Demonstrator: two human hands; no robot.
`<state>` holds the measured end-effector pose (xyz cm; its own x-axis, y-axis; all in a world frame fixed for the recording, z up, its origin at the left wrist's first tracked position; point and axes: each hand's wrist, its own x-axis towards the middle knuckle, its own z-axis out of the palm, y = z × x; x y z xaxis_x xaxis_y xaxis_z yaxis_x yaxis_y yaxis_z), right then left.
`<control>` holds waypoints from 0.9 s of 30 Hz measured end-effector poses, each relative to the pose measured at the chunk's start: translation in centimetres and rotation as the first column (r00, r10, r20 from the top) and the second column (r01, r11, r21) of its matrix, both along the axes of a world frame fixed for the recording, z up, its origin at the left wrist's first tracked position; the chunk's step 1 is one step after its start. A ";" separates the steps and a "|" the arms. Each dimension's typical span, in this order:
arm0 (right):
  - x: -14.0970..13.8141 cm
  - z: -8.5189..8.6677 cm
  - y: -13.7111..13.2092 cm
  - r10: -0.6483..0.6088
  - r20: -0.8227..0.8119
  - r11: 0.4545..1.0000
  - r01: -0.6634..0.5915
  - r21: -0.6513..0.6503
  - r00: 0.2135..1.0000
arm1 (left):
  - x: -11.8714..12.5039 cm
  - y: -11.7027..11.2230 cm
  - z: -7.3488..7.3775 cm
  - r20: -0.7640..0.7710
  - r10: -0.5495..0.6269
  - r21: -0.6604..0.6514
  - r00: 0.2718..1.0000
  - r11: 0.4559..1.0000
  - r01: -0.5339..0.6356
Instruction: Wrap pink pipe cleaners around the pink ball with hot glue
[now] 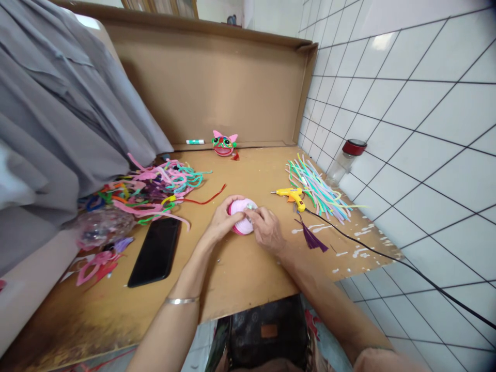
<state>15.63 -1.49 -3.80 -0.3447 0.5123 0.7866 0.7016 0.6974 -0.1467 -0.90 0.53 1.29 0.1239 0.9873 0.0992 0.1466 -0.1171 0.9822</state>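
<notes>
Between my hands, over the middle of the table, is a round pink and lilac craft piece (243,227) with a darker pink edge. My left hand (225,219) is wrapped round its left side. The fingers of my right hand (266,227) are pinched together at its upper right, by a small whitish bit too small to name. To the right lies a yellow hot glue gun (292,194) with its nozzle pointing left. A purple tassel (313,238) rests just below the glue gun.
Pipe cleaners (315,186) lie beyond the glue gun, near a red-lidded jar (346,160). Tangled pipe cleaners (163,178) and a black phone (155,252) are at left. A lion-face craft (223,143) and glue stick (195,141) stand by the cardboard wall (217,88). A cord (372,250) runs right.
</notes>
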 end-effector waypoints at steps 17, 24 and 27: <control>-0.1 -0.1 0.0 -0.010 0.006 0.998 0.011 -0.060 1.000 | -0.1 0.3 -0.2 0.004 -0.018 -0.019 1.000 1.000 0.018; -0.1 0.1 -0.2 -0.031 0.015 0.999 0.031 -0.015 0.999 | 0.0 0.0 0.5 -0.035 -0.009 -0.014 0.999 1.000 0.009; -0.1 0.3 -0.4 -0.050 0.022 0.998 0.051 -0.027 0.999 | 0.0 0.0 0.6 -0.048 -0.007 -0.015 0.999 1.000 0.006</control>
